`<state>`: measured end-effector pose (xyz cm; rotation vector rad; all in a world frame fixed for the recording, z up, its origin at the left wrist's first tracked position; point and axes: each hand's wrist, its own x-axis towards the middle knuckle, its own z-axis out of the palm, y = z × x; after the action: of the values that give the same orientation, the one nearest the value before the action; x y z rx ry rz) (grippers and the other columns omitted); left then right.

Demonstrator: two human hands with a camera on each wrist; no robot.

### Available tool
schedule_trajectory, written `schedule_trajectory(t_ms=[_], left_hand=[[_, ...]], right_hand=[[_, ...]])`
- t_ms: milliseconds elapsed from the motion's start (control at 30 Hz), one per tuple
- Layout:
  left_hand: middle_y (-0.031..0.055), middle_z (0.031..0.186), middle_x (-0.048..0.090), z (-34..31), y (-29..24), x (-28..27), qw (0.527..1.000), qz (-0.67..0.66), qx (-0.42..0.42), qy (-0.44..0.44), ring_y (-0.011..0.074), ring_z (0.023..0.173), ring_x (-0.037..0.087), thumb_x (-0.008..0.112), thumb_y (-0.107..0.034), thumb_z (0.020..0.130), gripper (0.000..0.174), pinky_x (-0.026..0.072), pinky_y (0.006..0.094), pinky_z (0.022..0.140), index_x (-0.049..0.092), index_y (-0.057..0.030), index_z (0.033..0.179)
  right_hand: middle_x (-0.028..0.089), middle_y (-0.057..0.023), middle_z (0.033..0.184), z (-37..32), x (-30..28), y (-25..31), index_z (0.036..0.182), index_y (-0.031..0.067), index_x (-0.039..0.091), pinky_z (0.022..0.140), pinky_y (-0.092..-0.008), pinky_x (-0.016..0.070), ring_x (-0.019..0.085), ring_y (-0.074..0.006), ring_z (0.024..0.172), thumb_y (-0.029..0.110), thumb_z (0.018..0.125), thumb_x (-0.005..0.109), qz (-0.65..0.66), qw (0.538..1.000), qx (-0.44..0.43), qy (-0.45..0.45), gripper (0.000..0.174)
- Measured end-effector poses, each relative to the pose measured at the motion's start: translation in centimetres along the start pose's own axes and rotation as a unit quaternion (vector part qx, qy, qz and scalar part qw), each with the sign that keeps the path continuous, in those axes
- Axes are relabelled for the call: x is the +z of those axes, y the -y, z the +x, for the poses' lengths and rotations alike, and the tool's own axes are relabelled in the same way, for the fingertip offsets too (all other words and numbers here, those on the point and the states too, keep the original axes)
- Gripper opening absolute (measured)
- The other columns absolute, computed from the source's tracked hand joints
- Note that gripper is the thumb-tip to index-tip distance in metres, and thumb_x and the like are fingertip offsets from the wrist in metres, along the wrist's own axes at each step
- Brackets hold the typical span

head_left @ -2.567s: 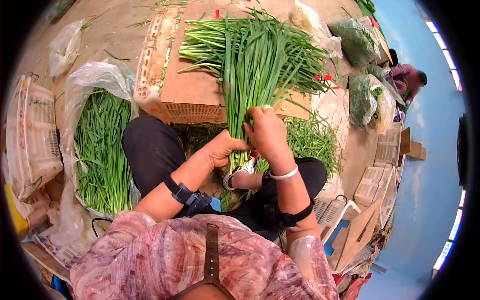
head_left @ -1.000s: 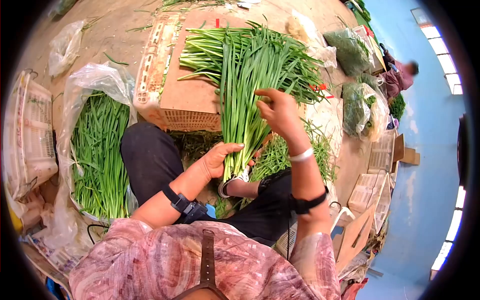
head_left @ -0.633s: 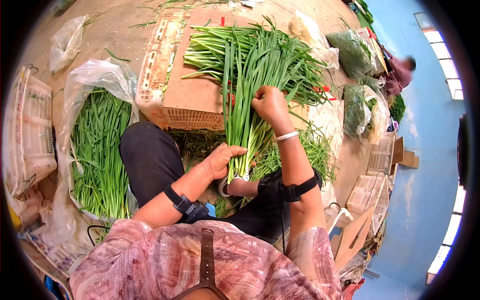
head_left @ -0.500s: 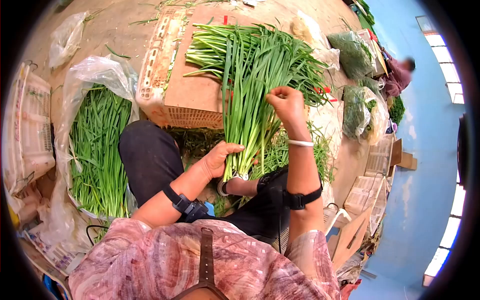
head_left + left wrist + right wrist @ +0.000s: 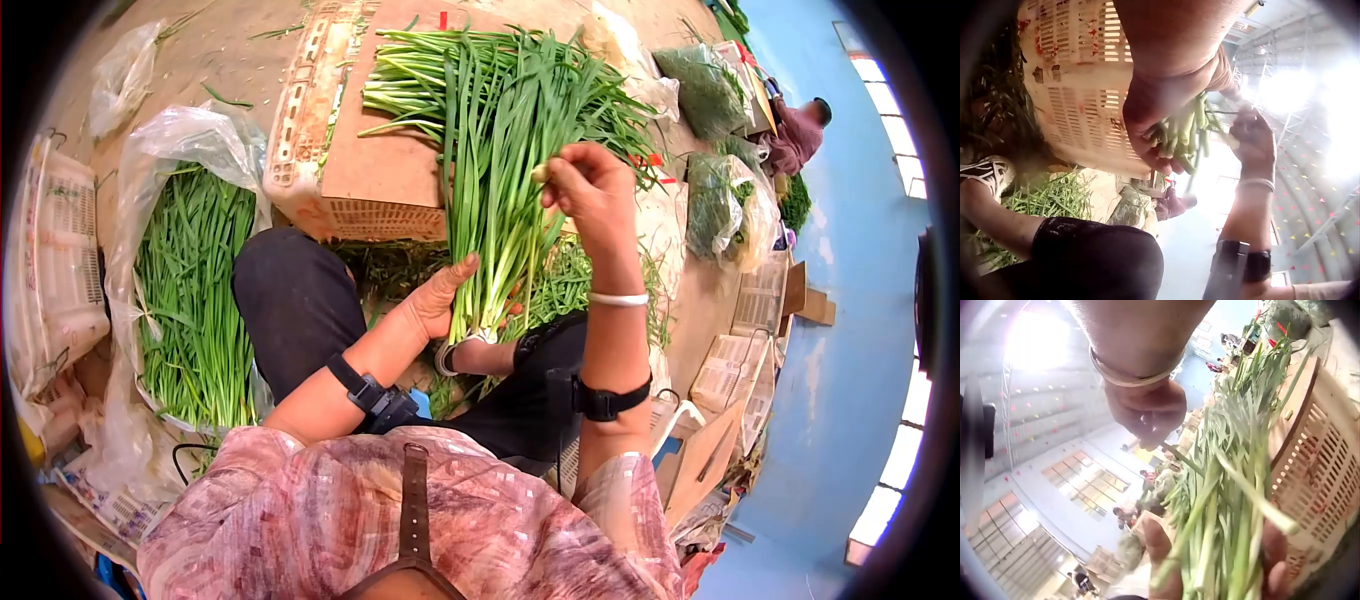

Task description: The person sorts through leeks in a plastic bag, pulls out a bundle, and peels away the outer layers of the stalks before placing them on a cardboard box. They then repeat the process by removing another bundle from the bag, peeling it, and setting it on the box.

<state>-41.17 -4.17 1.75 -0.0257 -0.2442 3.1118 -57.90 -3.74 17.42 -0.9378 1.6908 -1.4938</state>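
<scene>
A bunch of garlic chives [image 5: 490, 220], pale stems toward the person, lies in the left hand [image 5: 436, 300]. That hand grips the stem ends, its thumb up along the near left side; in the left wrist view its fingers [image 5: 1159, 159] curl under the cut ends. Raised at the bunch's right side, the right hand [image 5: 602, 195] has thumb and fingers pinched together. A single chive stalk [image 5: 1184, 459] runs from its fingertips toward the bunch in the right wrist view. Leaf tips overlap a crosswise pile of chives [image 5: 405, 85] on a cardboard sheet [image 5: 375, 170].
The cardboard tops an upturned plastic crate [image 5: 385, 222]. A plastic bag [image 5: 190, 130] full of chives [image 5: 195, 300] stands left of the knee. Loose trimmings [image 5: 560, 285] lie under the arms. Filled bags [image 5: 715, 205], crates [image 5: 725, 370] and another person [image 5: 795, 140] are at right.
The right hand worked down at the stems beside the left hand, then rose and moved right, pulling away from the bunch's side. The left hand keeps its grip, its thumb now lifted more.
</scene>
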Motion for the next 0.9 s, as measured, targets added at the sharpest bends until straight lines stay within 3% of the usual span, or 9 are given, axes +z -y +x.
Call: schedule_trajectory(t_ms=[67, 100, 133, 200, 233, 367, 533, 800, 900], left_hand=[[0.0167, 0.110, 0.060, 0.4, 0.2, 0.2, 0.993, 0.061, 0.067, -0.074, 0.0284, 0.101, 0.059, 0.073, -0.027, 0.075, 0.056, 0.0447, 0.0512, 0.092, 0.051, 0.0003, 0.118], [0.0154, 0.101, 0.063, 0.2, 0.3, 0.9, 0.981, 0.103, 0.080, -0.141, 0.0248, 0.091, 0.063, 0.073, -0.016, 0.075, 0.044, 0.0530, 0.0424, 0.082, 0.055, 0.0020, 0.111], [0.0154, 0.101, 0.063, 0.2, 0.4, 0.9, 0.981, 0.101, 0.081, -0.144, 0.0248, 0.091, 0.063, 0.073, -0.016, 0.075, 0.044, 0.0530, 0.0424, 0.082, 0.055, 0.0020, 0.111], [0.0148, 0.091, 0.064, 0.5, 0.2, 1.0, 0.950, 0.226, 0.088, -0.199, 0.0216, 0.077, 0.065, 0.071, -0.007, 0.075, 0.033, 0.0568, 0.0322, 0.067, 0.058, 0.0045, 0.103], [0.0138, 0.083, 0.065, 0.5, 0.2, 0.9, 0.950, 0.223, 0.078, -0.202, 0.0175, 0.063, 0.063, 0.068, -0.002, 0.075, 0.026, 0.0545, 0.0265, 0.054, 0.059, 0.0057, 0.098], [0.0137, 0.079, 0.064, 0.2, -0.1, 1.4, 0.936, 0.237, 0.040, -0.256, 0.0138, 0.056, 0.061, 0.064, 0.000, 0.077, 0.019, 0.0507, 0.0242, 0.047, 0.059, 0.0064, 0.094], [0.0132, 0.075, 0.063, 0.2, 0.0, 0.8, 0.940, 0.222, 0.041, -0.256, 0.0142, 0.056, 0.060, 0.064, 0.001, 0.077, 0.014, 0.0509, 0.0247, 0.046, 0.058, 0.0062, 0.089], [0.0138, 0.071, 0.062, 0.3, 0.2, 0.7, 0.933, 0.238, 0.065, -0.262, 0.0155, 0.052, 0.058, 0.064, 0.004, 0.074, 0.013, 0.0498, 0.0253, 0.046, 0.060, 0.0064, 0.086], [0.0117, 0.074, 0.063, 0.3, 0.1, 0.1, 0.932, 0.251, 0.055, -0.257, 0.0144, 0.054, 0.060, 0.065, 0.001, 0.075, 0.018, 0.0511, 0.0262, 0.046, 0.058, 0.0032, 0.091]], right_hand=[[0.064, -0.0100, 0.070, -0.1, 0.9, -0.4, 0.086, -0.0034, 0.053, 0.047, -0.0211, 0.0453, 0.058, -0.0119, 0.052, 0.000, 0.082, 0.057, -0.014, 0.998, 0.045, 0.037, 0.006], [0.064, -0.0095, 0.071, 0.0, 1.3, -0.7, 0.086, -0.0032, 0.053, 0.046, -0.0215, 0.0447, 0.058, -0.0120, 0.051, 0.000, 0.082, 0.057, -0.014, 0.997, 0.043, 0.066, 0.007], [0.064, -0.0095, 0.071, 0.2, 1.6, -1.0, 0.086, -0.0032, 0.053, 0.046, -0.0215, 0.0447, 0.058, -0.0120, 0.051, 0.000, 0.082, 0.057, -0.012, 0.997, 0.046, 0.068, 0.007], [0.064, -0.0096, 0.071, 1.3, 1.8, -1.4, 0.087, -0.0035, 0.052, 0.045, -0.0214, 0.0440, 0.059, -0.0121, 0.052, 0.000, 0.082, 0.057, -0.044, 0.997, 0.022, 0.051, 0.007], [0.064, -0.0106, 0.072, 2.0, 1.7, -1.6, 0.088, -0.0040, 0.053, 0.044, -0.0214, 0.0440, 0.060, -0.0127, 0.052, 0.000, 0.083, 0.057, -0.039, 0.998, 0.032, 0.041, 0.008], [0.063, -0.0130, 0.072, 5.1, 0.0, -3.6, 0.088, -0.0039, 0.054, 0.042, -0.0221, 0.0461, 0.061, -0.0149, 0.053, 0.001, 0.084, 0.057, 0.077, 0.994, 0.053, -0.057, 0.008], [0.064, -0.0128, 0.075, 7.6, -3.1, -4.7, 0.086, -0.0020, 0.054, 0.043, -0.0215, 0.0467, 0.061, -0.0157, 0.055, 0.002, 0.084, 0.057, 0.153, 0.973, 0.037, -0.166, 0.006], [0.058, -0.0120, 0.073, 10.3, -10.2, 2.0, 0.084, -0.0020, 0.054, 0.051, -0.0236, 0.0467, 0.057, -0.0165, 0.059, 0.000, 0.083, 0.058, 0.198, 0.962, -0.118, -0.145, 0.005], [0.053, -0.0084, 0.069, 8.1, -11.8, 7.8, 0.085, -0.0034, 0.053, 0.051, -0.0210, 0.0410, 0.049, -0.0128, 0.055, 0.004, 0.085, 0.056, 0.283, 0.947, -0.137, -0.068, 0.008]])
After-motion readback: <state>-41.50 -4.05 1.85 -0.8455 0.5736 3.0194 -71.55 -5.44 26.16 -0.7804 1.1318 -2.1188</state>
